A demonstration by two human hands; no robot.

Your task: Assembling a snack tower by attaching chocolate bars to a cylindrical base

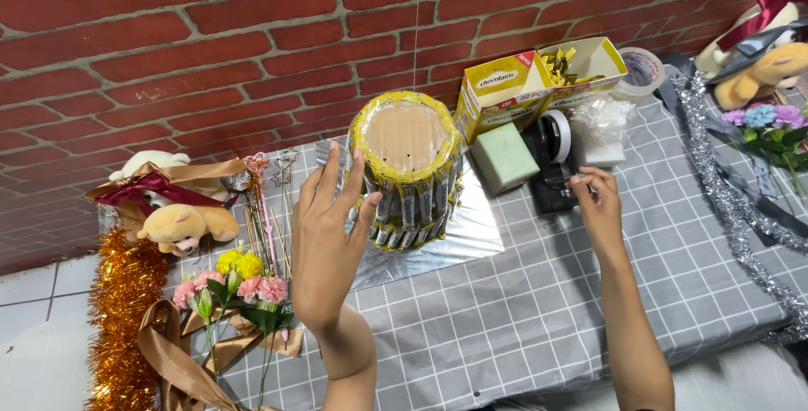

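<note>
One cylinder tower (407, 171) ringed with upright yellow-and-grey wrapped bars, bare cardboard top, stands on a silver board (438, 243). Left hand (330, 243), fingers spread, presses its left side; right hand (599, 209), fingers pinched, touches the black tape dispenser (551, 167) to the tower's right. Behind the tower: two yellow boxes (539, 83); left of it, one plush bear (172, 209).

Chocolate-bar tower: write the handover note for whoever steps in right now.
Left hand: open, fingers against the side of the chocolate-bar tower, steadying it.
Right hand: at the black tape dispenser, fingertips pinched near its front; whether it has tape, I cannot tell.
Tower stands on a silver board, bars ringing a cardboard core.
Done: bars cover the visible side.
Left: bars look unsecured; flowers and ribbon lie unused nearby.
</note>
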